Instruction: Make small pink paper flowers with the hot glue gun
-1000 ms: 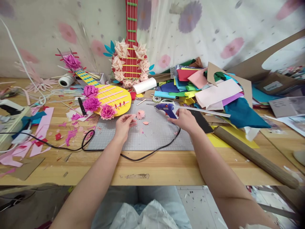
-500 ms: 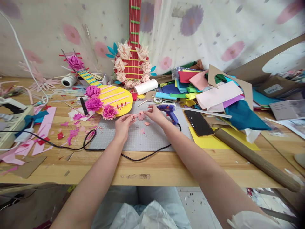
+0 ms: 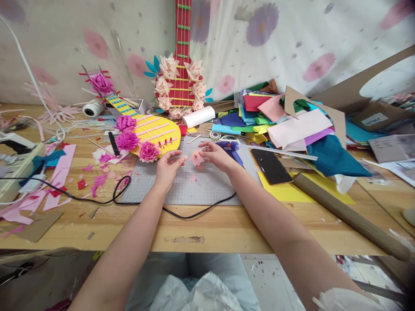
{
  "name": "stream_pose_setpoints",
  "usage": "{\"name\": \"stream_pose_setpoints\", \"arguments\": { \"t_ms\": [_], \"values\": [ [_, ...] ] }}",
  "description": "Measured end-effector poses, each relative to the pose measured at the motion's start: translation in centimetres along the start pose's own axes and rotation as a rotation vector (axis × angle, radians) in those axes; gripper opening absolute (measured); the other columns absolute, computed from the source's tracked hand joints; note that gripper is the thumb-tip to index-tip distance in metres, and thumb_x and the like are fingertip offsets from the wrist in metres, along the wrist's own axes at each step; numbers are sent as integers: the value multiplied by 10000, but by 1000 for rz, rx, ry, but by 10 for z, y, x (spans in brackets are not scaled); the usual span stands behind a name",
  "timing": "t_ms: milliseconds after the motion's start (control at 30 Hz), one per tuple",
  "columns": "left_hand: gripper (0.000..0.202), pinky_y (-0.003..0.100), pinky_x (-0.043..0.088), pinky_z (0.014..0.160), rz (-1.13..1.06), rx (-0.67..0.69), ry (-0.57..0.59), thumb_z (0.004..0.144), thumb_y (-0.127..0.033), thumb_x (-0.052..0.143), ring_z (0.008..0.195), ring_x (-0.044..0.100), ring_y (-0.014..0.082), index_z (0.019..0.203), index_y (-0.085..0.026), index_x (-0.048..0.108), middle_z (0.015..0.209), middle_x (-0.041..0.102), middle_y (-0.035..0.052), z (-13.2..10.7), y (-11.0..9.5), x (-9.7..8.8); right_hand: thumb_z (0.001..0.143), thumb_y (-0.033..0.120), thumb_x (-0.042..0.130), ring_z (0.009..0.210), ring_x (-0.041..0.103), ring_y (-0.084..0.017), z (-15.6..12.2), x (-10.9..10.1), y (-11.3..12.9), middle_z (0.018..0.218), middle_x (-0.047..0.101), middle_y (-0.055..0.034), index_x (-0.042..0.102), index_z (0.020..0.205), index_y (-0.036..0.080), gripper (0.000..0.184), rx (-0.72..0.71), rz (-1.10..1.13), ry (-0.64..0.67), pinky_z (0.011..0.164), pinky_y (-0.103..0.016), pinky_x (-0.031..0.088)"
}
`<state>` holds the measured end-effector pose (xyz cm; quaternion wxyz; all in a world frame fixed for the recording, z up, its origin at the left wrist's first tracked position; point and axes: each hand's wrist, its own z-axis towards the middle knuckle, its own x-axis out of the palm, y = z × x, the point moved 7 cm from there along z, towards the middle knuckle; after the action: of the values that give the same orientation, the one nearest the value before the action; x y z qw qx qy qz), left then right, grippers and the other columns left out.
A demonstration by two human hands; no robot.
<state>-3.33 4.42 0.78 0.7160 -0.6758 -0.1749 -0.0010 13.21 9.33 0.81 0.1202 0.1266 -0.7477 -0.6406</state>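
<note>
A small pale pink paper flower (image 3: pixel 196 159) is held just above the grey cutting mat (image 3: pixel 181 190), at the fingertips of my right hand (image 3: pixel 218 156). To its left, my left hand (image 3: pixel 168 169) is half curled, thumb and fingers slightly apart and clear of the flower; nothing plainly shows in them. A small pink paper scrap (image 3: pixel 194 177) lies on the mat below. Behind my right hand rests a blue glue gun (image 3: pixel 231 149) with a long white glue stick. The yellow paper guitar (image 3: pixel 162 134) with magenta flowers is beyond my left hand.
A red paper guitar (image 3: pixel 183 88) leans at the back. Coloured paper sheets (image 3: pixel 298 129) pile up on the right, near a phone (image 3: pixel 270 166) and a brown tube (image 3: pixel 343 211). A black cord (image 3: pixel 191 217) crosses the mat's front edge. Paper scraps (image 3: pixel 99 185) litter the left side.
My left hand has come away from the paper flower, its fingers parting. My right hand has shifted slightly right with the flower. The loose petal below it no longer shows.
</note>
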Motion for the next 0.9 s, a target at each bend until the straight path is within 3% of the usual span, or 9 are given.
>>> {"name": "stream_pose_setpoints", "arguments": {
  "t_ms": [133, 267, 400, 533, 900],
  "values": [
    [426, 238, 498, 576, 59, 55, 152, 528, -240, 798, 648, 592, 88, 895, -186, 587, 974, 620, 23, -6, -6, 13, 671, 282, 687, 688, 587, -109, -19, -4, -3, 795, 588, 29, 517, 1006, 222, 380, -51, 18, 164, 643, -251, 486],
    [608, 244, 515, 601, 87, -19, 245, 543, -220, 794, 640, 615, 98, 1083, -220, 516, 938, 632, 27, -13, 2, 22, 669, 315, 692, 670, 567, -103, -27, -5, -7, 785, 584, 30, 509, 992, 217, 384, -121, -9, 184, 612, -232, 455],
    [853, 278, 540, 688, 67, -71, 215, 550, -193, 792, 674, 648, 115, 1295, -248, 381, 858, 654, 7, -15, 6, 20, 668, 333, 685, 667, 550, -106, -28, -5, -4, 756, 563, 33, 508, 963, 215, 364, -169, -12, 177, 606, -233, 450],
    [960, 296, 540, 725, 73, -132, 169, 540, -178, 803, 690, 660, 131, 1363, -209, 310, 742, 663, -14, -15, 10, 18, 666, 349, 682, 680, 545, -116, -28, -4, -1, 751, 550, 33, 505, 963, 219, 369, -198, -35, 175, 621, -244, 451],
    [895, 266, 548, 578, 76, -198, 185, 602, -181, 770, 719, 674, 168, 1367, -184, 306, 747, 658, 6, -20, 5, 21, 692, 331, 696, 655, 514, -105, -27, -2, -4, 741, 521, 38, 496, 948, 204, 349, -226, -10, 241, 592, -240, 426]
  ]
}}
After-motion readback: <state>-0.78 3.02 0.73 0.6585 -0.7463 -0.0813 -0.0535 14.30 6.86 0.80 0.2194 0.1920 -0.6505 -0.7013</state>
